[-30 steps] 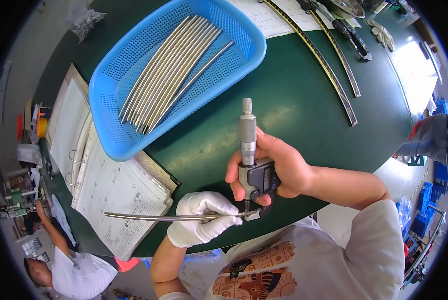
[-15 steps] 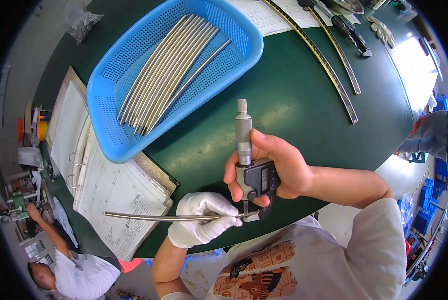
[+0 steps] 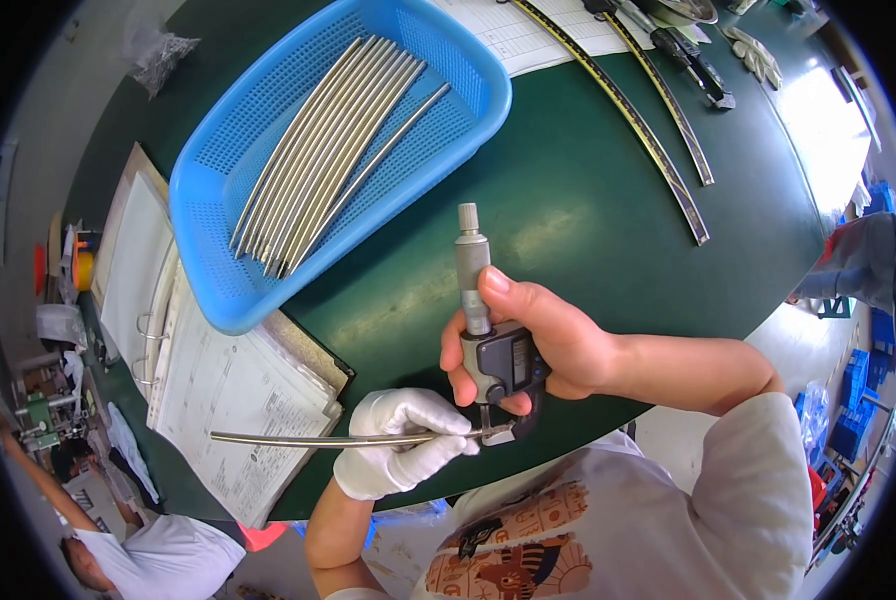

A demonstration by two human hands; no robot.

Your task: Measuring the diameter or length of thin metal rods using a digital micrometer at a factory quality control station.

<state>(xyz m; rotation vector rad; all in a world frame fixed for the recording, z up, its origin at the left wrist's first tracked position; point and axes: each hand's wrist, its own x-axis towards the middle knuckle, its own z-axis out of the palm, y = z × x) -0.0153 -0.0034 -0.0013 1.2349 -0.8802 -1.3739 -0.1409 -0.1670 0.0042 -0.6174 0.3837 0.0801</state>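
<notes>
My left hand (image 3: 393, 445), in a white glove, pinches a thin metal rod (image 3: 288, 440) near its right end. The rod reaches out leftward over the open binder. Bare, my right hand (image 3: 543, 335) is wrapped round a digital micrometer (image 3: 500, 362), thumb on the grey barrel and fingers behind the body. The micrometer stands upright with its measuring jaws at the bottom. The rod's right end lies at those jaws, right beside my gloved fingertips; whether the jaws press on it is too small to tell.
A blue plastic basket (image 3: 193, 240) holds several metal rods (image 3: 328, 150). Left of me lies a ring binder (image 3: 238, 410) with printed sheets. At the far right are two slotted metal strips (image 3: 618, 100), a digital caliper (image 3: 693, 65) and a glove (image 3: 755, 57). A co-worker (image 3: 158, 555) is at lower left.
The micrometer and my right hand have shifted slightly left, the rod staying at the jaws. The whole view has moved a little. At lower left, the co-worker's arm has moved outward.
</notes>
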